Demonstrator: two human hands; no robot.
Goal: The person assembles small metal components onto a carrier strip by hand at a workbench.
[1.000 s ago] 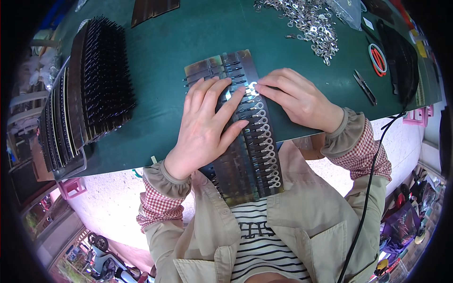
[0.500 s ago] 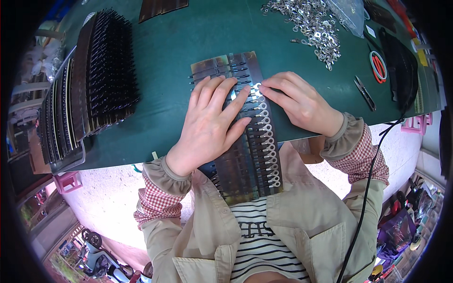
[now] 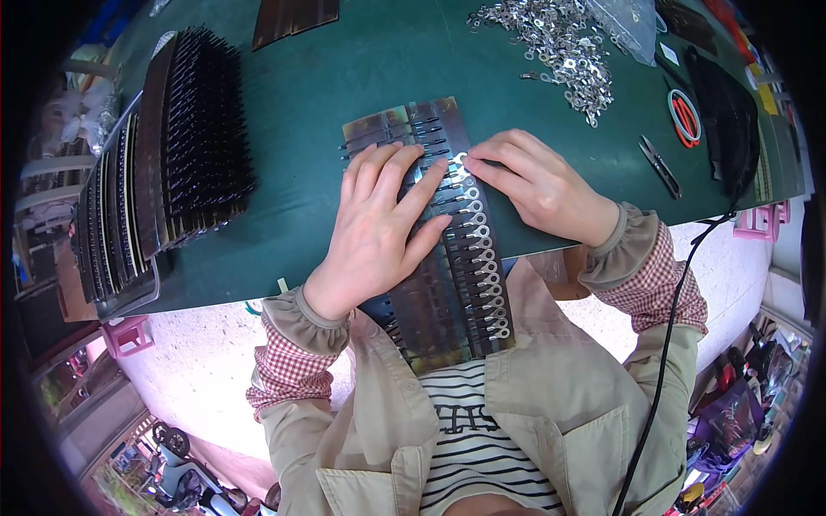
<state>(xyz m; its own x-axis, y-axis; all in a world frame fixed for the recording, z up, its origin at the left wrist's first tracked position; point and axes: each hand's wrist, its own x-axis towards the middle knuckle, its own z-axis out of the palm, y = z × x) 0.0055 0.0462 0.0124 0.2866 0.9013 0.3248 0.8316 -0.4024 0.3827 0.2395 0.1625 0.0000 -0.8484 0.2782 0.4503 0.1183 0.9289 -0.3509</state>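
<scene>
A long brown board [image 3: 422,322] lies on the table's near edge and reaches toward my body. Thin black pins or wire ends cross it in a row. Along its right side runs a column of silver ring terminals [image 3: 489,267], each at the end of a black piece. My left hand [image 3: 366,228] rests over the board with fingers stretched out, its index tip beside the upper terminals. With thumb and index finger together, my right hand [image 3: 546,193] pinches the topmost ring terminal [image 3: 460,161] at the board's right edge. The fingertips partly cover it.
Loose silver terminals [image 3: 572,60] lie heaped at the back right beside a clear plastic bag [image 3: 628,30]. Snips [image 3: 660,166], an orange-and-white coil [image 3: 686,118] and a black pouch [image 3: 723,120] sit rightward. A rack of filled boards [image 3: 202,129] stands left. A black cable [image 3: 667,344] hangs beside my right arm.
The view has shifted slightly, so the board and table things appear a little to the left. Both hands keep nearly the same places on the board, the right still pinching the top terminal.
</scene>
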